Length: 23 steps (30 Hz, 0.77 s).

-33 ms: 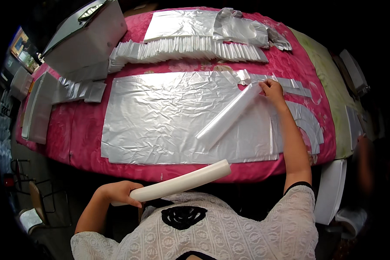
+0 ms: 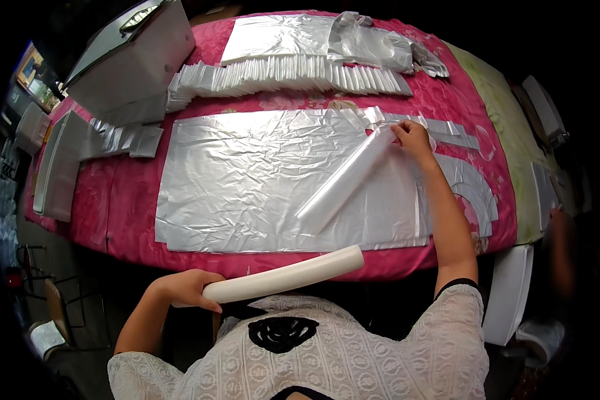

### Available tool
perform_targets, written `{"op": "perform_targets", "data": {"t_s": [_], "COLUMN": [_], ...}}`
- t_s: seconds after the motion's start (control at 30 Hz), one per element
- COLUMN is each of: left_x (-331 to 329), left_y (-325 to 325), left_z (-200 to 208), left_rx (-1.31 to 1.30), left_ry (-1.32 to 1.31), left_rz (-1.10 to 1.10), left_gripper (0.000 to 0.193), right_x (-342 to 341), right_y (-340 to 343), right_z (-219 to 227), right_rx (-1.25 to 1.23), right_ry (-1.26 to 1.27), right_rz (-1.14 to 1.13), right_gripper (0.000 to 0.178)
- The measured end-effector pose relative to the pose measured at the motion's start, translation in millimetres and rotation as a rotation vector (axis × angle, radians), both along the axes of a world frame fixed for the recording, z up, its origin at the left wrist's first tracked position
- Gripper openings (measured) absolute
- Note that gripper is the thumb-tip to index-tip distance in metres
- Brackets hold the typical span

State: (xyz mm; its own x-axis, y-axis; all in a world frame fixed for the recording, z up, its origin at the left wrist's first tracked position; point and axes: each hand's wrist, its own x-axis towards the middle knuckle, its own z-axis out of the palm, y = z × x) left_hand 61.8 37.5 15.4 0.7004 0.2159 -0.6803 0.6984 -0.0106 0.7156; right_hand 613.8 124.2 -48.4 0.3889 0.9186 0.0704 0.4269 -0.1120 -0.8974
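My left hand (image 2: 192, 290) is closed round one end of a smooth white tube (image 2: 287, 273), held slantwise in front of my body at the table's near edge. On the table lies a flat stack of silvery plastic bags (image 2: 233, 180) with cut-out handles at its right side. My right hand (image 2: 415, 140) pinches the upper end of a plastic bag folded into a long strip (image 2: 347, 173). That strip slants across the stack, its lower end toward the middle.
Behind the stack, many folded bags (image 2: 267, 77) stand in a long row. Further back lie more flat silvery bags (image 2: 280, 37). A large whitish box (image 2: 133, 63) occupies the far left, with a smaller upright bin (image 2: 60, 167) nearer. A pink cloth (image 2: 137, 200) covers the table.
My right hand has shifted slightly left and nearer, the folded bag's lower end moving with it. The white tube in my left hand has moved a little to the right.
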Motion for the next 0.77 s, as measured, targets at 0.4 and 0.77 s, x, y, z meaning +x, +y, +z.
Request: {"op": "perform_targets", "data": {"t_s": [0.4, 0.77], "left_x": [145.6, 152.2], "left_y": [59.3, 9.5], "left_z": [-24.9, -55.6], "left_rx": [1.424, 1.121], "left_ry": [-0.669, -0.471], "left_rz": [-0.242, -0.474], "left_gripper": [0.051, 0.086], "right_x": [-105.5, -109.0], "right_y": [45.2, 56.0], "right_z": [9.0, 4.6], "right_rx": [-0.077, 0.037], "right_ry": [-0.081, -0.252], "right_rz": [0.326, 0.033], "right_gripper": [0.023, 0.028]}}
